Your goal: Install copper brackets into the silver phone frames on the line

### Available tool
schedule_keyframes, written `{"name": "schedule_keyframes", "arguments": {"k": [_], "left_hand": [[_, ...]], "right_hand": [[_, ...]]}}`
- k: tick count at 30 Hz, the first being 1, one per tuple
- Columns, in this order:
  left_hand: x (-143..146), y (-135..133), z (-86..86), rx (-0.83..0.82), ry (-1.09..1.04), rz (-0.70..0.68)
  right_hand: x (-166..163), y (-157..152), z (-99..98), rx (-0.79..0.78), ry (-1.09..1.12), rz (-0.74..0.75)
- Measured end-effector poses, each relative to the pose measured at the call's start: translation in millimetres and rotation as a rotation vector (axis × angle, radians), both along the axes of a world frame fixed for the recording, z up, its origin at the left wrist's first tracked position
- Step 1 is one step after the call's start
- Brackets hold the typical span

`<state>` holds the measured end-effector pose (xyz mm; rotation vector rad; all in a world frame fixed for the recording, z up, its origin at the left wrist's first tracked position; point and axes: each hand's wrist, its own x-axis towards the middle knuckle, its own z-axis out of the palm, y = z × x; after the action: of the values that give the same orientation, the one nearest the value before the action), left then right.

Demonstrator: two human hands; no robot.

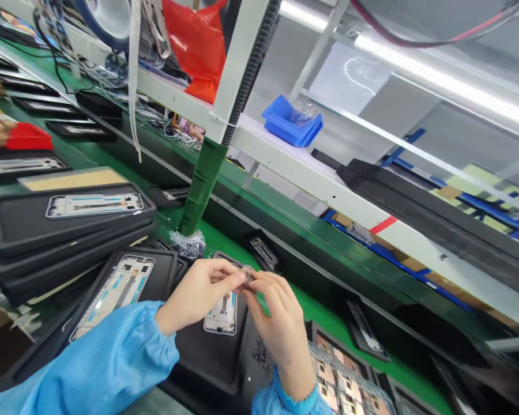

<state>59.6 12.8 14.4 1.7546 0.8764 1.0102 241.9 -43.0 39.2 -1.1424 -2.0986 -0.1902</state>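
Hands: left hand [194, 294] and right hand [281, 323] together, fingertips pinching a part [247, 275].
Part: above the frame [222, 316] in its tray [207, 357].
Risk: a loose pinch could drop it onto the frame.

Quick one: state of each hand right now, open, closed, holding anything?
Left hand: closed, fingers pinching a small part.
Right hand: closed, fingers pinching the same small part from the other side.

I can't make out the part [248, 275] my left hand [196, 295] and right hand [281, 325] pinch, too small. The left hand hides the frame [219, 318] top; the tray [316, 333] runs off the bottom.
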Motion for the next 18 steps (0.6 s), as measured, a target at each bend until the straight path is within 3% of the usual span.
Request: {"name": "schedule_keyframes", "arguments": {"k": [4, 7, 12, 18], "left_hand": [[13, 17, -30.9, 0.115, 0.235, 0.113], [22, 19, -55.6, 0.198, 0.45, 0.204], [28, 18, -70.7, 0.35, 0.642, 0.184], [27, 14, -66.8, 0.43, 0.713, 0.175]], "right_hand": [[36, 28, -17.7, -0.182, 0.411, -0.019], [54, 53, -41.0, -0.223, 0.623, -0.042], [52, 85, -63.0, -0.311, 0.606, -0.018], [75, 90, -45.6, -0.231, 0.553, -0.109]]}}
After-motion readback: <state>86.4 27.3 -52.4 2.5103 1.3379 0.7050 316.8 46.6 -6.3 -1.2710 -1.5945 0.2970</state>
